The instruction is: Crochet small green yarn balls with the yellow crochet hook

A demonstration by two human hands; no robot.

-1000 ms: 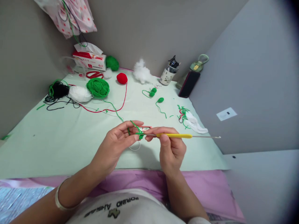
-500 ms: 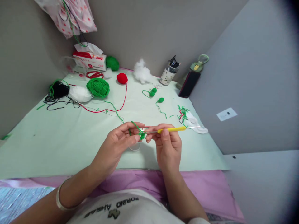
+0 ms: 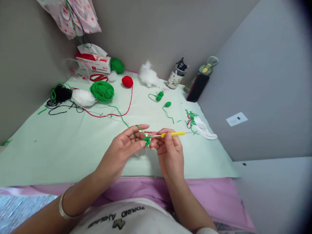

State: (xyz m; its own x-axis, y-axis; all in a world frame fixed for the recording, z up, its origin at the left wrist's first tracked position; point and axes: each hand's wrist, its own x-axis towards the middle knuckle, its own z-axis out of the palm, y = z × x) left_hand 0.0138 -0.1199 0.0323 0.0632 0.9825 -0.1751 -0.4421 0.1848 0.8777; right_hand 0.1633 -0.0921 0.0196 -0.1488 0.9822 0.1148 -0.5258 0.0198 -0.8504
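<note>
My left hand (image 3: 122, 149) pinches a small green crochet piece (image 3: 146, 140) between thumb and fingers, with green yarn looped over the forefinger. That strand runs back across the table to a green yarn ball (image 3: 101, 91). My right hand (image 3: 168, 149) grips a crochet hook with a yellow handle (image 3: 172, 134); its metal tip points left into the green piece. Both hands hover just above the pale green table cover (image 3: 60, 152).
A white yarn ball (image 3: 83, 97), black yarn (image 3: 60, 94), a red yarn ball (image 3: 127, 81), white stuffing (image 3: 147, 76), a tissue box (image 3: 94, 61), a jar (image 3: 175, 78), a dark phone (image 3: 197, 87), small green crochet pieces (image 3: 159, 96) and yarn scraps (image 3: 192, 120) lie at the back and right.
My right hand has shifted left and turned, so the hook's handle now shows shorter and its tip sits deeper in the green piece. My left hand has barely moved.
</note>
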